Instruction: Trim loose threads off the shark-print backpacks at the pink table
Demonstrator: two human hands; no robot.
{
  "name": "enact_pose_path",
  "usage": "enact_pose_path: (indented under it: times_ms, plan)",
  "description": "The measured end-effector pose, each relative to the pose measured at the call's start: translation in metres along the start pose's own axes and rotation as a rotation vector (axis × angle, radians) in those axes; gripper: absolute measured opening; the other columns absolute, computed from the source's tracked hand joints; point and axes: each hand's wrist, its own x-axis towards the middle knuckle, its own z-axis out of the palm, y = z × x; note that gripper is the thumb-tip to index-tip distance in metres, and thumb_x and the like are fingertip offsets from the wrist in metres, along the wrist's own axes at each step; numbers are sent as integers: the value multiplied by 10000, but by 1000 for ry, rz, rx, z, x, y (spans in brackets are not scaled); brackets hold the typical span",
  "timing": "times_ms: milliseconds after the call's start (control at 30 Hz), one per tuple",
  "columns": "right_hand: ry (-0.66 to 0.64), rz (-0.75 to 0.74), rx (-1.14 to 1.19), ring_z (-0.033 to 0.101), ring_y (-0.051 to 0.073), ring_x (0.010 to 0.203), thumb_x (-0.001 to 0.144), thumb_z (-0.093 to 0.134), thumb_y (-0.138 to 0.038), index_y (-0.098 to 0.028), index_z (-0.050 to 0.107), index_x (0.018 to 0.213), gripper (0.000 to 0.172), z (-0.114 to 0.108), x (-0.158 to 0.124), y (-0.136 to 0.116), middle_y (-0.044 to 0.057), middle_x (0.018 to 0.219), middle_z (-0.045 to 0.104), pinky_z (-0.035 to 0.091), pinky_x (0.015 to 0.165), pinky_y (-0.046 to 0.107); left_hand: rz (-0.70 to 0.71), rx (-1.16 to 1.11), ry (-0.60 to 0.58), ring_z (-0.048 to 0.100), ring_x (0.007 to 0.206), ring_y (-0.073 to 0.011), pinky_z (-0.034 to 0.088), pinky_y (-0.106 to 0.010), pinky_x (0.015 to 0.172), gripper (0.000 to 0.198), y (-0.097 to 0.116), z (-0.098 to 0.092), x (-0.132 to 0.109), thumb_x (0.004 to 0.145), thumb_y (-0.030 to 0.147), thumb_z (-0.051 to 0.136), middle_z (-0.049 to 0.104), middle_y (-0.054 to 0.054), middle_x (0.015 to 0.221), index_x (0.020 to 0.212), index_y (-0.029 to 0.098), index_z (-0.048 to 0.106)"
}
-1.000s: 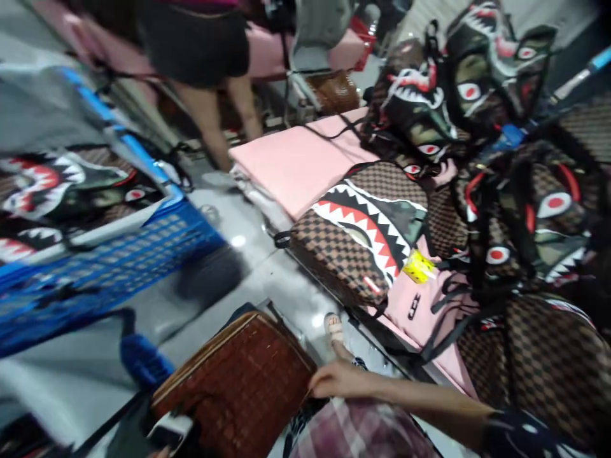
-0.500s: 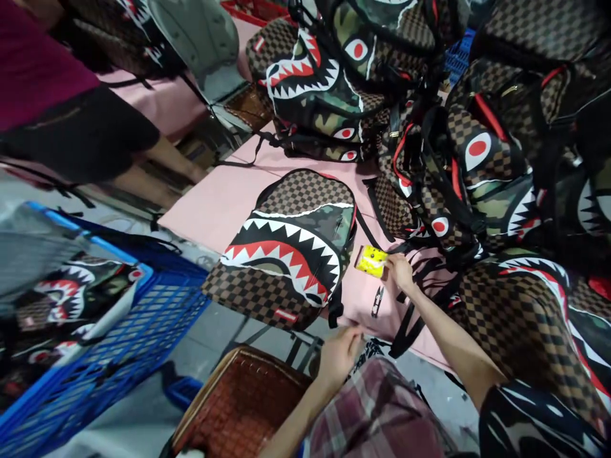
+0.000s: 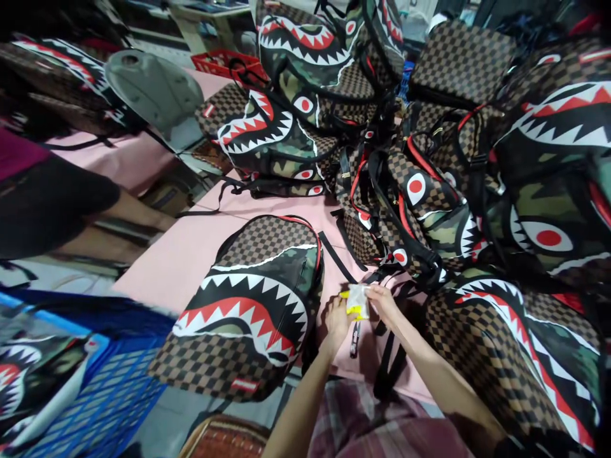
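Both my hands meet over the pink table (image 3: 172, 261), holding a small yellow and white packet (image 3: 356, 301) between them. My left hand (image 3: 337, 318) pinches its left edge and my right hand (image 3: 382, 301) pinches its right edge. Just below the packet a small black snipping tool (image 3: 354, 338) lies on the table. To the left of my hands a checkered brown backpack with a shark-mouth print (image 3: 248, 312) lies flat, face up.
A heap of several shark-print backpacks (image 3: 429, 191) covers the table's right and far side. A blue plastic crate (image 3: 95, 407) holding more bags stands at lower left. Another person in dark shorts (image 3: 52, 203) stands at left. A woven brown seat (image 3: 224, 440) is below.
My right hand lifted the yellow packet off the table and my left hand came up from the table's edge to grip it too. The view shifted upward over the table.
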Motion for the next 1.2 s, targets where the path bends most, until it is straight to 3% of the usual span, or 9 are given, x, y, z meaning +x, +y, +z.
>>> enact_pose_path:
  times_ms: [167, 267, 433, 567, 700, 900, 1000, 1100, 1200]
  plan:
    - [110, 11, 234, 584, 163, 699, 635, 614, -571, -225, 513, 715, 369, -21, 0, -37, 22, 741, 613, 485, 687, 319, 11, 11, -94, 489, 1072, -278, 424, -342, 844, 461, -3, -12, -2, 714, 302, 651, 491, -138, 1214, 1137, 160, 538]
    - [172, -5, 303, 552, 144, 630, 638, 642, -544, -235, 526, 753, 349, -30, -10, -69, -1, 701, 589, 482, 611, 286, 38, 13, -157, 390, 1206, -342, 384, -431, 936, 661, 0, -33, -10, 605, 292, 739, 449, -138, 1295, 1207, 182, 490]
    - [207, -24, 414, 528, 109, 555, 646, 712, -411, -211, 596, 798, 276, -12, -55, -127, -8, 690, 592, 463, 526, 234, 340, -449, -24, 232, 1356, -219, 318, -355, 1063, 935, 9, -125, -37, 725, 266, 636, 183, -98, 1493, 1420, 259, 11]
    - [160, 0, 609, 597, 111, 616, 640, 739, -318, -194, 644, 837, 252, 35, -90, -165, 1, 744, 637, 498, 582, 217, 670, -634, -109, 191, 1373, -219, 211, -365, 1129, 962, 16, -209, -54, 685, 223, 677, 178, -78, 1500, 1420, 253, 58]
    - [142, 16, 748, 628, 124, 639, 662, 728, -239, -174, 652, 833, 198, 81, -110, -184, 15, 758, 667, 524, 592, 221, 747, -677, -254, 389, 1268, -225, 305, -383, 1080, 912, 7, -254, -65, 700, 186, 667, 362, -107, 1410, 1430, 239, 121]
    - [114, 57, 988, 631, 94, 593, 655, 737, -169, -147, 650, 788, 160, 123, -138, -187, -7, 687, 671, 532, 562, 163, 933, -704, -218, 309, 1307, -267, 251, -407, 1093, 795, 1, -277, -66, 602, 195, 759, 360, -83, 1399, 1312, 241, 405]
    - [124, 43, 1001, 629, 90, 598, 654, 736, -160, -146, 649, 797, 168, 129, -150, -183, 7, 719, 677, 520, 540, 148, 921, -718, -332, 375, 1264, -243, 311, -369, 1052, 772, 7, -277, -70, 611, 180, 746, 409, -75, 1370, 1306, 251, 418]
    - [262, -23, 943, 619, 99, 596, 656, 741, -207, -155, 636, 778, 169, 122, -156, -171, 14, 719, 668, 524, 547, 173, 767, -740, -461, 593, 924, -169, 455, -292, 849, 703, 6, -273, -77, 701, 186, 662, 640, -47, 1013, 1342, 221, 377]
    - [523, -99, 738, 629, 135, 667, 681, 727, -329, -157, 619, 870, 278, 112, -162, -154, 54, 818, 671, 541, 626, 249, 698, -823, -508, 583, 671, -115, 464, -229, 689, 771, -1, -271, -83, 729, 192, 624, 641, 13, 737, 1404, 169, 252]
